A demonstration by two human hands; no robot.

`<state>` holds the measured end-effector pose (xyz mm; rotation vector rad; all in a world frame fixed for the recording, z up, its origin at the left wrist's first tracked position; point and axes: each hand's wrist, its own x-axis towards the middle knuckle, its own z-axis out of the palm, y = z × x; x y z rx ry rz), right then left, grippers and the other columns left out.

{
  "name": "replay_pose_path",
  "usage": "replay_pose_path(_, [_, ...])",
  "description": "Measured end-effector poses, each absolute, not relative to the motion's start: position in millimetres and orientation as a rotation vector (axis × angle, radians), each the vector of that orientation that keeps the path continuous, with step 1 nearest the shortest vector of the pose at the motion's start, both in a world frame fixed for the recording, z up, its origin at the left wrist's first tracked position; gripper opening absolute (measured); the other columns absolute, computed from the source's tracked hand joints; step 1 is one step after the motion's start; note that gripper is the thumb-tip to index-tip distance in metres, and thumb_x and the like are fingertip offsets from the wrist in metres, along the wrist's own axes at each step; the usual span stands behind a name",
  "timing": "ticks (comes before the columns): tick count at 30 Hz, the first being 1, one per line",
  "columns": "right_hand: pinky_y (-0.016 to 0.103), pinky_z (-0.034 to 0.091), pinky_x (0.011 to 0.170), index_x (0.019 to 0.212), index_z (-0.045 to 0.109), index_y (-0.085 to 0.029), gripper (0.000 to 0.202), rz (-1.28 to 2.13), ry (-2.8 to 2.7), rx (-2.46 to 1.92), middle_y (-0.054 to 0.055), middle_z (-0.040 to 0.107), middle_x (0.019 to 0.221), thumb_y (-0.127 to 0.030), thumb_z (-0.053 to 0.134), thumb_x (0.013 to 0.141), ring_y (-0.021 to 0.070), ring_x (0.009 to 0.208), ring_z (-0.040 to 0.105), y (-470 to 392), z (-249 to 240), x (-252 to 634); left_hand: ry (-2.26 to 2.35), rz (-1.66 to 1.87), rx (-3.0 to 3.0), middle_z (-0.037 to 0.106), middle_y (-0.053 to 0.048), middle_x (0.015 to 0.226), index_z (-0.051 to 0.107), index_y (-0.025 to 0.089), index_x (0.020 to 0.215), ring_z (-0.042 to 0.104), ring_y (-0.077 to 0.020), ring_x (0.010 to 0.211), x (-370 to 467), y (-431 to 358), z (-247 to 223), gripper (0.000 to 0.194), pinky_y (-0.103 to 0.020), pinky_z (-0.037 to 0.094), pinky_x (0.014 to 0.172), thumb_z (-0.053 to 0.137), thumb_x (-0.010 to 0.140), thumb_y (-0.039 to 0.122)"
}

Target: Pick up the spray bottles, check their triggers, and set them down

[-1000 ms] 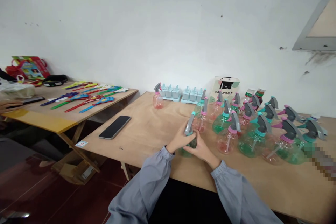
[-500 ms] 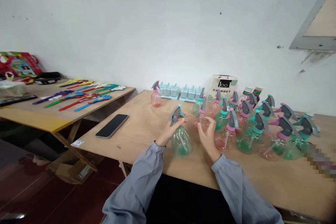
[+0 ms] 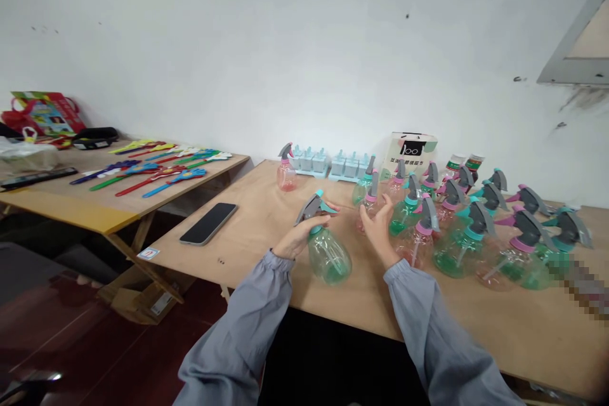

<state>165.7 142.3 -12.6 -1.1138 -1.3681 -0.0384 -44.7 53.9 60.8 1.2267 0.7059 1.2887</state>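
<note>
My left hand (image 3: 295, 238) is wrapped round the neck of a green spray bottle (image 3: 330, 259) with a grey and teal trigger head, which tilts a little to the left near the front of the table. My right hand (image 3: 377, 223) is beside a pink spray bottle (image 3: 363, 210), its thumb and fingers apart and curved; whether it touches that bottle is unclear. Several more green and pink spray bottles stand to the right, among them a pink one (image 3: 413, 247) and a green one (image 3: 451, 252). Another pink bottle (image 3: 286, 176) stands alone at the back left.
A black phone (image 3: 208, 223) lies on the wooden table (image 3: 257, 228). Light blue moulds (image 3: 310, 162) and a printed box (image 3: 408, 155) stand by the wall. Colourful hand-shaped sticks (image 3: 151, 181) cover part of the left table (image 3: 102, 217).
The green bottle's spray head has tipped further left, and my left hand has shifted down and left with it. The view has turned slightly.
</note>
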Motion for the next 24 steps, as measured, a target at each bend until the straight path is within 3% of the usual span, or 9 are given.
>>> replay_pose_path(7, [0.052, 0.040, 0.111, 0.135, 0.035, -0.013, 0.067, 0.094, -1.383, -1.093, 0.023, 0.048, 0.137, -0.041, 0.061, 0.081, 0.0311, 0.132, 0.049, 152, -23, 169, 0.684, 1.242, 1.275, 0.076, -0.005, 0.097, 0.068, 0.021, 0.085, 0.065, -0.0270, 0.111, -42, 48, 70, 0.029, -0.038, 0.045, 0.097, 0.065, 0.056, 0.023])
replay_pose_path(12, [0.053, 0.041, 0.109, 0.132, 0.040, -0.014, 0.065, 0.074, -1.409, -1.084, 0.021, 0.052, 0.130, -0.043, 0.065, 0.079, 0.0315, 0.125, 0.052, 144, -27, 170, 0.710, 1.275, 1.366, 0.075, -0.004, 0.091, 0.070, 0.020, 0.086, 0.066, -0.0232, 0.098, -40, 56, 71, 0.032, -0.034, 0.047, 0.088, 0.061, 0.055, 0.019])
replay_pose_path(17, [0.053, 0.043, 0.105, 0.125, 0.047, -0.017, 0.057, 0.060, -1.476, -1.092, 0.015, 0.057, 0.118, -0.045, 0.067, 0.079, 0.0303, 0.115, 0.055, 123, -31, 174, 0.766, 1.385, 1.281, 0.064, -0.002, 0.065, 0.061, 0.020, 0.060, 0.063, -0.0195, 0.076, -37, 65, 68, 0.010, -0.032, 0.047, 0.077, 0.055, 0.051, 0.020])
replay_pose_path(24, [0.052, 0.044, 0.105, 0.124, 0.049, -0.019, 0.053, 0.050, -1.509, -1.075, 0.014, 0.058, 0.117, -0.045, 0.066, 0.081, 0.0297, 0.114, 0.055, 106, -33, 178, 0.736, 1.349, 1.397, 0.070, -0.004, 0.083, 0.067, 0.021, 0.075, 0.063, -0.0217, 0.092, -35, 59, 81, 0.027, -0.034, 0.046, 0.088, 0.055, 0.051, 0.021])
